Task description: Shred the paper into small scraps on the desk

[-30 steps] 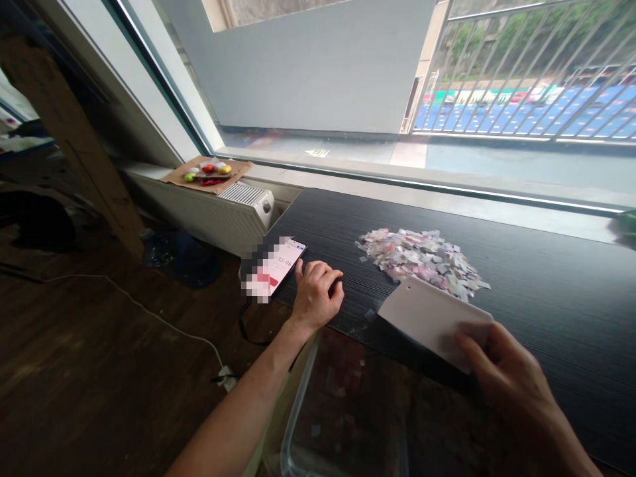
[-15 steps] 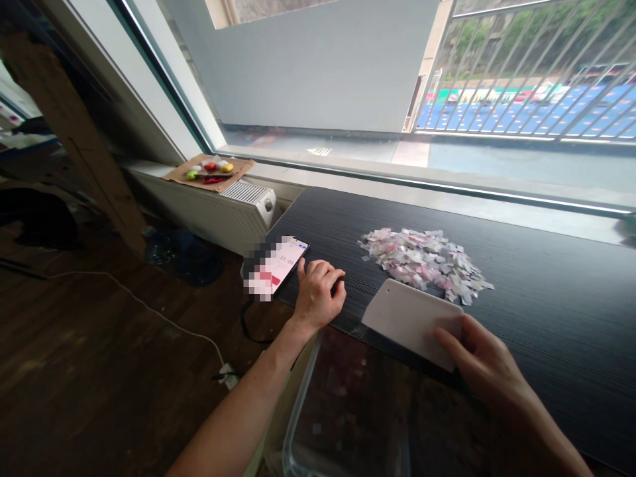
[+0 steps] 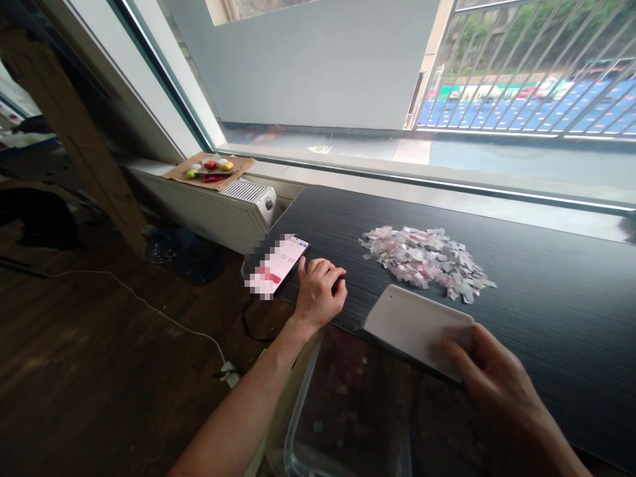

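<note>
My right hand point(image 3: 497, 364) grips a flat, off-white plastic scraper point(image 3: 417, 328) by its right end, thumb on top. The scraper has a small hole near one corner and is tilted over the table's front edge. Beyond it, a pile of small pale pink and white paper-like pieces point(image 3: 422, 258) lies on the black table point(image 3: 546, 278). My left hand point(image 3: 322, 291) rests at the table's edge with loosely bent fingers, thumb and forefinger apart, holding nothing. Just left of it lies a phone point(image 3: 288, 265) showing a running timer, partly pixelated.
Below the table edge stands a clear plastic bin point(image 3: 303, 411) with scattered pieces inside. A radiator point(image 3: 223, 212) adjoins the table at left, with cardboard point(image 3: 179, 173) and colourful small items on it. A white cable point(image 3: 163, 318) crosses the floor. A window runs behind.
The scraper in my right hand has shifted slightly down and to the right, away from the pile. My left hand has stayed in place. The phone's timer digits have changed.
</note>
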`<state>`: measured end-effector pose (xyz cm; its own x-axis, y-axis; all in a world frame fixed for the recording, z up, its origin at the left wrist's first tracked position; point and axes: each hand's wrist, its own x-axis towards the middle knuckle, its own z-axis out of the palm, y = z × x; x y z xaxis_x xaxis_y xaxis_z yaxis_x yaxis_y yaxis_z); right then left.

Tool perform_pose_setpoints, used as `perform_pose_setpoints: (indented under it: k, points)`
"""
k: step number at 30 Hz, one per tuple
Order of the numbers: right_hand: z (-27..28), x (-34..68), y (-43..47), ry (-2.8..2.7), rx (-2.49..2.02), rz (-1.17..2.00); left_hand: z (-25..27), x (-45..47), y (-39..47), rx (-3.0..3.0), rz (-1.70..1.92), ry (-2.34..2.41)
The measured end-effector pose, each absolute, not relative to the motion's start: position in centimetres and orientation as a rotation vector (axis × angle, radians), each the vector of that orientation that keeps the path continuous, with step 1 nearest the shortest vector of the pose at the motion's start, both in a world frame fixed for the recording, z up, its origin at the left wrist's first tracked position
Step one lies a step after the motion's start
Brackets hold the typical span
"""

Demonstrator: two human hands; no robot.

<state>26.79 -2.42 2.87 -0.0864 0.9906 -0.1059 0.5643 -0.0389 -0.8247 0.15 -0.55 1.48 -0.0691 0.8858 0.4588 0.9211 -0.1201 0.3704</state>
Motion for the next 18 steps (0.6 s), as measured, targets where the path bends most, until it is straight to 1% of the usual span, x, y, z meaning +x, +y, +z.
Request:
perform_pose_setpoints:
  k: [2, 6, 9, 11, 13, 15, 18]
  points:
    - [3.0, 26.7, -2.6, -1.713, -1.658, 0.972, 1.5, 0.2, -0.5, -2.096, -0.954, -2.051]
    - [3.4, 26.2, -3.0, -1.74, -1.598, 0.989, 1.7, 0.1, -0.5, -2.096, -0.949, -2.057]
    - [3.7, 26.0, -3.6, -1.67, -1.543, 0.977, 1.7, 0.1, -0.5, -2.11, -0.955, -2.045]
    - [3.8, 26.4, -3.8, -1.585, -1.53, 0.866, 1.7, 0.0, -0.6, -2.111, -0.965, -2.029]
    - [3.5, 27.3, -3.7, -1.529, -1.531, 0.674, 1.6, -0.2, -0.7, -2.124, -0.979, -1.96]
    - [3.1, 28.6, -3.4, -1.524, -1.504, 0.471, 1.5, -0.3, -0.9, -2.18, -0.977, -1.847]
    - [2.4, 30.5, -2.9, -1.574, -1.409, 0.285, 1.3, -0.5, -1.3, -2.318, -0.914, -1.667]
